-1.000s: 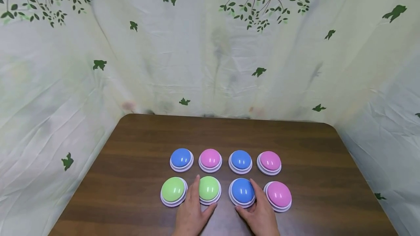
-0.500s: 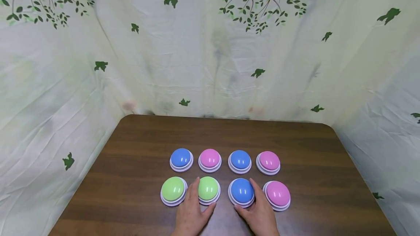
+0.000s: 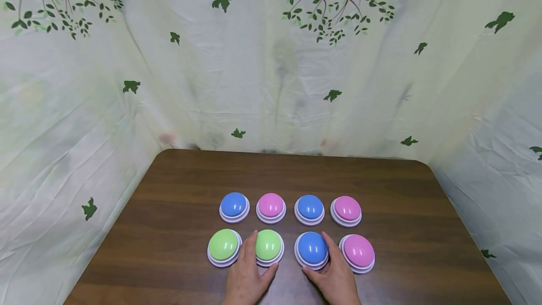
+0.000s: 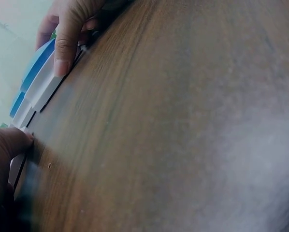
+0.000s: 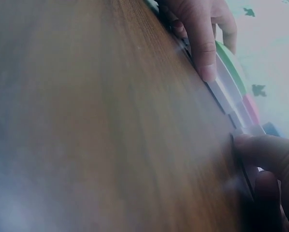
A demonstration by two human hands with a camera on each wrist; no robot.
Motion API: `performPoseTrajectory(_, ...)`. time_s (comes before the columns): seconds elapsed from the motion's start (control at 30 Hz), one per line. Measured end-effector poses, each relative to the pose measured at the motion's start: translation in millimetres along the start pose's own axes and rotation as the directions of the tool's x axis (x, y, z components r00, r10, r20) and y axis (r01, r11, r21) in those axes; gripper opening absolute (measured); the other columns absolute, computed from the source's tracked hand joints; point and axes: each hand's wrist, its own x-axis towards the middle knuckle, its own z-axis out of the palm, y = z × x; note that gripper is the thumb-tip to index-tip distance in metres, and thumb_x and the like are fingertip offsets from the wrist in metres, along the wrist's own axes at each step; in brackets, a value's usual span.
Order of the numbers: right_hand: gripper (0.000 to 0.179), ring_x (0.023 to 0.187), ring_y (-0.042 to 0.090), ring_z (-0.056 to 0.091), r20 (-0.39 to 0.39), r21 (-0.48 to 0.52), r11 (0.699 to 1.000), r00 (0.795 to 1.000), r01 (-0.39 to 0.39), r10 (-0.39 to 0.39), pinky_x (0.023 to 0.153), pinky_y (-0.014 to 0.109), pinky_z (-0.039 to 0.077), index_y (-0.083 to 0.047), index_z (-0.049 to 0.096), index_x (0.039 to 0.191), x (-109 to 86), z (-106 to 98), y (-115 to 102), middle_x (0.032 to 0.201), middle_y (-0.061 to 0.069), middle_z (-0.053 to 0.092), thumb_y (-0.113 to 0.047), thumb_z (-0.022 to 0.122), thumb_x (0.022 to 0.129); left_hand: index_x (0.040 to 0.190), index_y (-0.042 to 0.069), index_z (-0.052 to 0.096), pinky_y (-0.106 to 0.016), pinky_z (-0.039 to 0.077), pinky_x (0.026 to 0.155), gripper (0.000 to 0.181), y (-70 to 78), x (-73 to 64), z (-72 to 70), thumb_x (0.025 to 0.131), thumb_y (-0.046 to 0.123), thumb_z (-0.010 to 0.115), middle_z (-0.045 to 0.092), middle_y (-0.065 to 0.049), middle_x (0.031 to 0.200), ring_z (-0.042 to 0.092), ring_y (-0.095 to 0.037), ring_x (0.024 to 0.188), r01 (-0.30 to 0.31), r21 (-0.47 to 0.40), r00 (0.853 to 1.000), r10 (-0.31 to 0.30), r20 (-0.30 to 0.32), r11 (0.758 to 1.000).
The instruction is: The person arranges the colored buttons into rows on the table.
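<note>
In the lower middle of the frame, the left hand [image 3: 246, 276] holds a green button [image 3: 268, 244] between its thumb and forefinger, which are spread apart around the white base. Just to the right, the right hand [image 3: 337, 276] holds a blue button [image 3: 312, 247] in the same manner. How the remaining fingers lie, I cannot tell. Both held buttons stand on the brown table [image 3: 406, 211], between another green one [image 3: 223, 244] at left and a pink one [image 3: 359, 251] at right. Higher in the frame stand four more buttons [image 3: 271, 205]: blue, pink, blue, pink. A pale cloth [image 3: 262, 65] fills the upper part.
</note>
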Motion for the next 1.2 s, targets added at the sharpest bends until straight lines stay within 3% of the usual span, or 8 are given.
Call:
performPoseTrajectory(0.33,0.100,0.126,0.033,0.062,-0.002,0.005,1.000,1.000,0.025,-0.025,0.105,0.054,0.049,-0.014,0.048,0.150,1.0,0.3,2.0,0.144,0.014,0.061,-0.037,0.096,0.066,0.145,0.005,0.049,-0.046,0.059,0.081,0.093,0.3,0.8,0.0,0.069,0.038,0.091,0.063,-0.015,0.132,0.069,-0.032,0.107,-0.026,0.007,0.999,0.026,-0.022,1.000)
performPoseTrajectory(0.83,0.099,0.120,0.029,0.064,0.002,-0.008,1.000,1.000,0.021,-0.021,0.102,0.052,0.052,-0.013,0.049,0.150,1.3,-1.8,0.9,0.141,0.014,0.062,-0.035,0.096,0.066,0.145,0.004,0.050,-0.047,0.059,0.083,0.093,0.9,1.0,1.3,0.069,0.038,0.091,0.063,-0.015,0.133,0.068,-0.032,0.111,-0.017,0.003,1.000,0.017,-0.016,1.000)
performPoseTrajectory(1.1,0.106,0.130,0.034,0.059,0.012,0.032,0.999,0.999,0.039,-0.040,0.107,0.054,0.048,-0.016,0.043,0.154,-2.0,-3.3,4.4,0.150,0.014,0.055,-0.037,0.097,0.065,0.146,0.006,0.049,-0.047,0.058,0.086,0.093,1.3,0.0,0.9,0.069,0.038,0.091,0.063,-0.015,0.136,0.067,-0.032,0.115,-0.001,-0.008,1.000,0.001,0.001,1.000)
performPoseTrajectory(1.2,0.107,0.106,0.023,0.068,0.019,0.071,0.996,0.999,0.045,-0.046,0.088,0.038,0.058,-0.018,0.041,0.155,-4.4,-4.4,6.2,0.151,0.013,0.053,-0.035,0.097,0.065,0.146,0.006,0.049,-0.048,0.058,0.088,0.094,0.7,0.0,0.3,0.069,0.038,0.092,0.061,-0.015,0.139,0.066,-0.032,0.118,-0.003,-0.013,1.000,0.003,0.009,1.000)
